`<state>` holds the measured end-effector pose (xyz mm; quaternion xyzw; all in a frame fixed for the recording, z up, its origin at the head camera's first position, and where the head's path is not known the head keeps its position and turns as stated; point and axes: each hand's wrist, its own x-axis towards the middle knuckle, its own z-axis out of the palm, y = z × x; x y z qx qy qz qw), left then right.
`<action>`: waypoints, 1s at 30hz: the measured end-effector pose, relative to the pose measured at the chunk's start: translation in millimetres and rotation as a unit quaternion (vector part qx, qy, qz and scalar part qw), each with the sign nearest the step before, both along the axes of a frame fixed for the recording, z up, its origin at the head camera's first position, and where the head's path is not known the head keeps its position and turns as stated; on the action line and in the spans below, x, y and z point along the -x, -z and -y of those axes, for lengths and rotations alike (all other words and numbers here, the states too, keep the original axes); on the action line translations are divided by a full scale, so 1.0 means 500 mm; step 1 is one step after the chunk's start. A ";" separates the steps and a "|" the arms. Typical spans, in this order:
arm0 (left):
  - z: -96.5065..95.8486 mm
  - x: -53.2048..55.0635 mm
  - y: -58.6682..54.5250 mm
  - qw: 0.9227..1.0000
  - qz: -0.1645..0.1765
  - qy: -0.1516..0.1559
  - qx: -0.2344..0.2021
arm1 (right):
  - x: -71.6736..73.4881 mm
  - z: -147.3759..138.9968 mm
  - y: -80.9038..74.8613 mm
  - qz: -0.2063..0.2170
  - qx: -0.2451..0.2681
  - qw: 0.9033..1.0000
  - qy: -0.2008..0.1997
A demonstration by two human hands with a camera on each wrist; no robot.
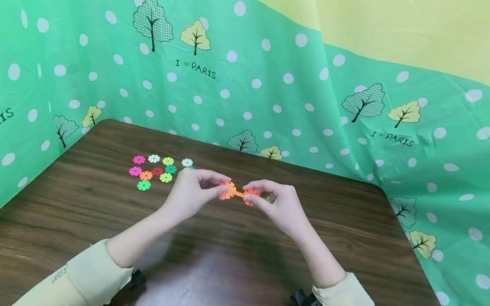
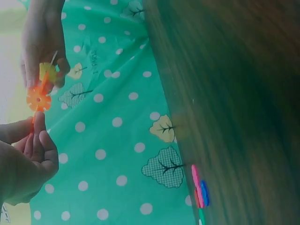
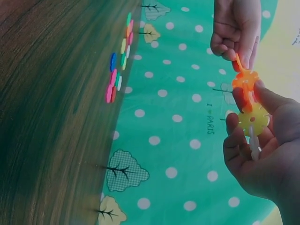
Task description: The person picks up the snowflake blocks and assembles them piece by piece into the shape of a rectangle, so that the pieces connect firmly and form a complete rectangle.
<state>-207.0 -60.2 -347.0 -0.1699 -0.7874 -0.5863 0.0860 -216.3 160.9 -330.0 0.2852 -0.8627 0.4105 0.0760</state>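
Both hands hold a short chain of slotted plastic snowflake discs above the wooden table. My left hand [image 1: 190, 191] pinches an orange disc at the chain's left end between thumb and fingers. Beyond those fingertips, an orange snowflake disc [image 2: 38, 99] faces the left wrist camera. My right hand [image 1: 278, 208] grips the other end, its thumb on the orange part. Within its curled fingers, the right wrist view shows a yellow snowflake disc [image 3: 253, 120] and a white disc [image 3: 254, 143] seen edge-on. In the head view, the right fingers mostly hide these two.
Several loose snowflake discs in pink, white, green, red and orange lie left of the left hand, among them a green one [image 1: 144, 185]. The dark wooden table [image 1: 226, 286] ends at a green dotted curtain [image 1: 254, 84] behind and at both sides.
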 end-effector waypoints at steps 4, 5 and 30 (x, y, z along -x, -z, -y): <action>-0.009 -0.005 0.004 1.000 -0.011 -0.008 -0.008 | -0.004 0.000 0.004 -0.011 0.005 1.000 -0.007; -0.011 -0.007 0.004 1.000 -0.014 -0.010 -0.008 | -0.004 0.000 0.005 -0.010 0.007 1.000 -0.010; 0.074 0.014 0.003 0.995 -0.012 0.022 0.098 | 0.006 -0.029 -0.018 0.021 -0.059 0.998 -0.017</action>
